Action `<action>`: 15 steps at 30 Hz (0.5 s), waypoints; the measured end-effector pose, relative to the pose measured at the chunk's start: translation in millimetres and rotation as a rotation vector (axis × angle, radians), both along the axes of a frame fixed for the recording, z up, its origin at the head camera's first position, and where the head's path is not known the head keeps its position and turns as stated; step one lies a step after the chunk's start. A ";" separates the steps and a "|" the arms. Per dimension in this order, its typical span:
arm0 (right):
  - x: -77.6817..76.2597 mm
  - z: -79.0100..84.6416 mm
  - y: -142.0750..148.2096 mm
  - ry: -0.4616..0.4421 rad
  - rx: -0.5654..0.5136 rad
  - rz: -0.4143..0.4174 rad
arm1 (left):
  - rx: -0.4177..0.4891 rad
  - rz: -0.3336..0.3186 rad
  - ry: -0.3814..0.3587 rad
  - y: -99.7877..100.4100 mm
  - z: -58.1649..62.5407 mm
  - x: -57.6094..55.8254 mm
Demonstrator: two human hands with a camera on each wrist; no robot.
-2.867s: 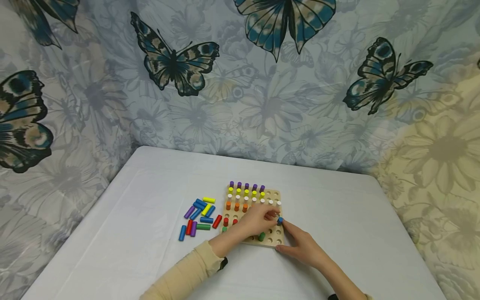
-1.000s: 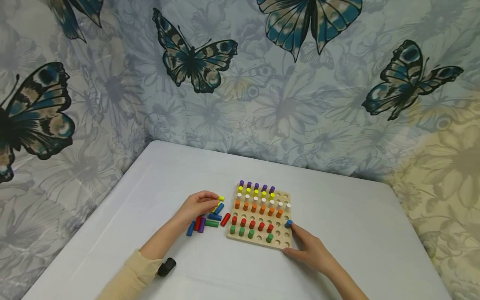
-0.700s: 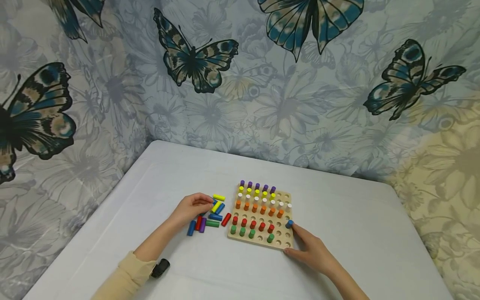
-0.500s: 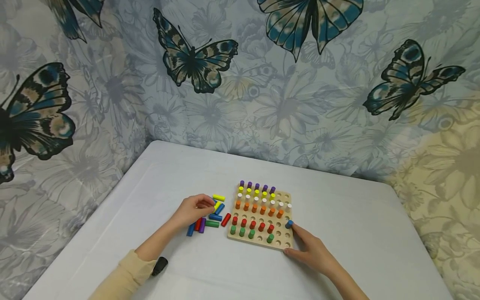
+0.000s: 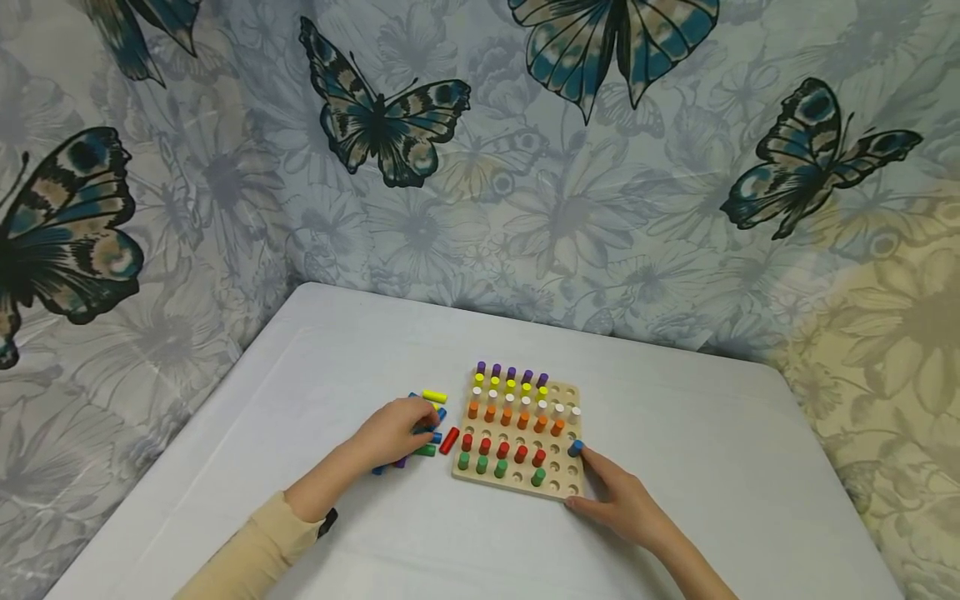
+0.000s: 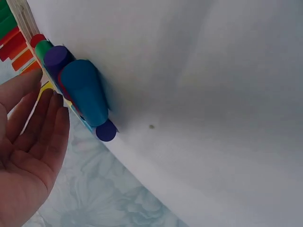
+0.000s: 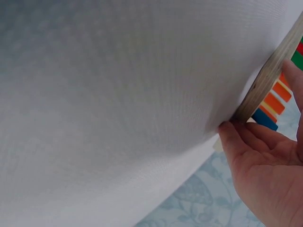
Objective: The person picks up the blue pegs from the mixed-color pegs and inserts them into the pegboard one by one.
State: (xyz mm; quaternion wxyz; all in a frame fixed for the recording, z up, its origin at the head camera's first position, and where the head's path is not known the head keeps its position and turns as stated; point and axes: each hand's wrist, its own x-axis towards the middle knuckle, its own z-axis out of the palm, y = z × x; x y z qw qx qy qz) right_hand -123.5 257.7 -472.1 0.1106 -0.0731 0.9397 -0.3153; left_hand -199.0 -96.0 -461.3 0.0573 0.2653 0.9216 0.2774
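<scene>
A square wooden pegboard holds upright pegs in rows: purple, yellow, white, orange, red and green, with one blue peg at its right edge. My right hand rests along that edge, thumb at the near corner, fingertips close by the blue peg. In the right wrist view, the thumb and fingers of this hand touch the board's wooden side. Left of the board, my left hand reaches over loose pegs, hiding some. The left wrist view shows its fingers loosely bent, thumb apart, beside a blue peg.
A yellow peg lies just beyond the left hand, and a red peg lies between the pile and the board. A green peg shows under the fingers. The white-covered table meets a butterfly-patterned wall at the back.
Orange pegs have appeared in the hand-covered row since the first frame. My left hand moved from the board to the loose pegs, then lower over them. My right hand stays at the board's edge.
</scene>
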 end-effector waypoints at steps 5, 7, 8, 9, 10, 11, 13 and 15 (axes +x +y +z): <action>0.4 0.6 -0.3 -0.006 0.000 -0.005 | -0.129 -0.051 0.073 5.1 1.2 -0.4; 0.8 0.8 -0.4 -0.004 -0.001 -0.004 | -0.156 -0.065 0.099 6.6 1.0 -0.8; 0.9 0.8 -0.3 -0.001 -0.001 -0.003 | -0.174 -0.069 0.113 7.4 1.2 -0.9; 1.1 0.9 -0.2 0.001 -0.002 -0.002 | -0.190 -0.075 0.128 8.1 1.3 -1.1; 1.3 0.9 -0.1 0.003 -0.001 -0.001 | -0.201 -0.082 0.142 8.9 2.1 -1.0; 1.5 0.8 -0.2 0.005 -0.001 0.000 | -0.220 -0.087 0.157 9.5 2.7 -0.7; 1.6 0.7 -0.3 0.008 0.000 0.001 | -0.254 -0.098 0.186 10.9 4.6 -0.1; 1.6 0.6 -0.2 0.009 0.002 -0.002 | -0.275 -0.111 0.208 12.6 6.8 0.2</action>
